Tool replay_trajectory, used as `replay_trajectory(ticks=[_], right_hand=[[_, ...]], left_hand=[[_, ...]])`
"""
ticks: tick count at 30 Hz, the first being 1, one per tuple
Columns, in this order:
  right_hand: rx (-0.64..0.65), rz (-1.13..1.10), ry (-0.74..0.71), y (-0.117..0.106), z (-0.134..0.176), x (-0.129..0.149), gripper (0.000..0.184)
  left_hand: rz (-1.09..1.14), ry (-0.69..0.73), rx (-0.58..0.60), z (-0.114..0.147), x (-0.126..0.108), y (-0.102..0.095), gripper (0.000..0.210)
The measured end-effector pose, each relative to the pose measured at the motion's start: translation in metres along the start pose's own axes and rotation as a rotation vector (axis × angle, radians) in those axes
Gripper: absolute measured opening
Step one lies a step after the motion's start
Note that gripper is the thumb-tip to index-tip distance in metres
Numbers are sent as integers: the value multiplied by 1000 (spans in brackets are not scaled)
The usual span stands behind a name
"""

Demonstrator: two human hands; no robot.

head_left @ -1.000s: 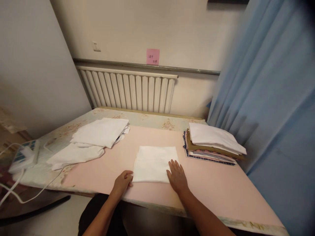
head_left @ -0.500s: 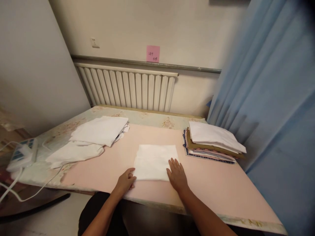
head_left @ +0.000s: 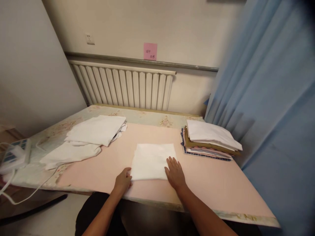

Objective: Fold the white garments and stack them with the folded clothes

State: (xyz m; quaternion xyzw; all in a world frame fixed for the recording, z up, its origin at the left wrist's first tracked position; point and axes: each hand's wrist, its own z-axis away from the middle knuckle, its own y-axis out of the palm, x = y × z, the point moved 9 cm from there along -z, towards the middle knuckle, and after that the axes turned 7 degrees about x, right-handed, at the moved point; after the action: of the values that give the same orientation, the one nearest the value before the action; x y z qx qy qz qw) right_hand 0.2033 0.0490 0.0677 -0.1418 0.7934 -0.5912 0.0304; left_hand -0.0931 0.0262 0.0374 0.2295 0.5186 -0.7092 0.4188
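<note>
A folded white cloth [head_left: 150, 160] lies flat on the pink table cover in front of me, roughly rectangular. At its front left corner is my left hand [head_left: 123, 181], with fingers curled in and thumb and forefinger closed on the cloth's edge. Across the right edge of the same cloth rests my right hand [head_left: 175, 174], palm down with fingers stretched out flat. Nothing is gripped in the right hand.
To the right stands a stack of folded fabrics [head_left: 211, 137], white on top. Loose white cloths [head_left: 95, 131] lie at the left, near a power strip [head_left: 16, 155] with white cables. A blue curtain [head_left: 275, 98] hangs on the right; a radiator [head_left: 123, 85] lines the wall.
The whole view has shifted slightly, so everything appears a little further left. Both hands stay at the same parts of the white cloth, which keeps its folded shape.
</note>
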Motion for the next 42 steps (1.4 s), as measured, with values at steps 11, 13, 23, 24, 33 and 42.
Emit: replay_trajectory(ticks=[11,13,23,24,33,42], right_hand=[[-10,-25,1,-4,0,0,45],[-8,-24,0,-4,0,0,45],[-11,13,-8,-7,0,2,45],[-8,12,-7,-7,0,3,45],[-11,20,-10,-5,-1,2,45],[-13,5,-13,-6,1,4,45]], left_hand=[[-506,268,-318,19,-67,-4,44],[-600,435,-394,26,-97,16,44],[-813,678,-256,-7,-143,126,47],[-828,674,-243,-10,-140,129,47],[-829,682,-262,-9,-131,122,51],[-833,591,-266,-13,-116,94,52]])
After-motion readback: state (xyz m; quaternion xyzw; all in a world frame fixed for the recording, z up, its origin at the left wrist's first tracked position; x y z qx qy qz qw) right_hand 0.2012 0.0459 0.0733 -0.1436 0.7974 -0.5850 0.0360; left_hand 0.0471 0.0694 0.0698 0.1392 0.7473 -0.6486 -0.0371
